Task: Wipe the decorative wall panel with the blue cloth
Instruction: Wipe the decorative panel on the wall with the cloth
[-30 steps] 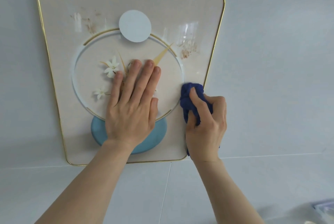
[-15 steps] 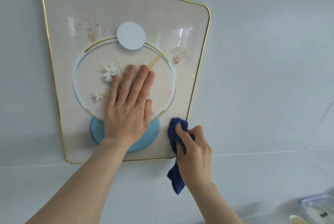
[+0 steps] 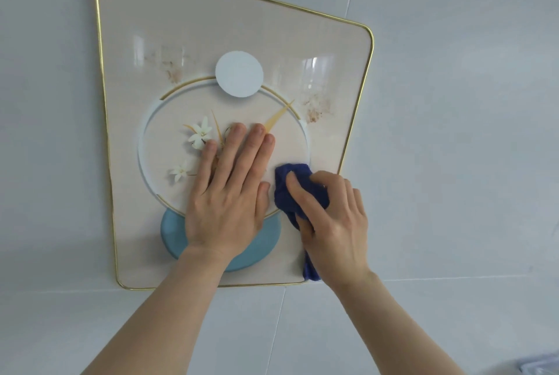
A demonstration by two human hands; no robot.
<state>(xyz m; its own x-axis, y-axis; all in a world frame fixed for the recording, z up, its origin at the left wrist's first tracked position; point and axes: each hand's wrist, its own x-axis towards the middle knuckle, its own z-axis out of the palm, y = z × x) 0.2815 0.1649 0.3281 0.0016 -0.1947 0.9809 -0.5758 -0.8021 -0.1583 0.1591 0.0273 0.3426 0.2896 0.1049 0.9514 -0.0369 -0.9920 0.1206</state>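
The decorative wall panel (image 3: 211,26) is beige with a thin gold rim, a white ring, white flowers, a pale disc and a blue oval at the bottom. Brownish smudges show at its upper left and at the right of the ring. My left hand (image 3: 230,196) lies flat, fingers together, on the middle of the ring. My right hand (image 3: 332,220) grips the bunched blue cloth (image 3: 299,184) and presses it on the panel's lower right part, beside my left thumb. A tail of the cloth hangs below my palm.
The panel hangs on a pale grey tiled wall (image 3: 453,132) with grout lines below and above it. A bit of a light container (image 3: 541,367) shows at the bottom right corner.
My right hand with the cloth went down to the panel's bottom right corner, then came back up onto the lower right part. My left hand stayed flat on the ring.
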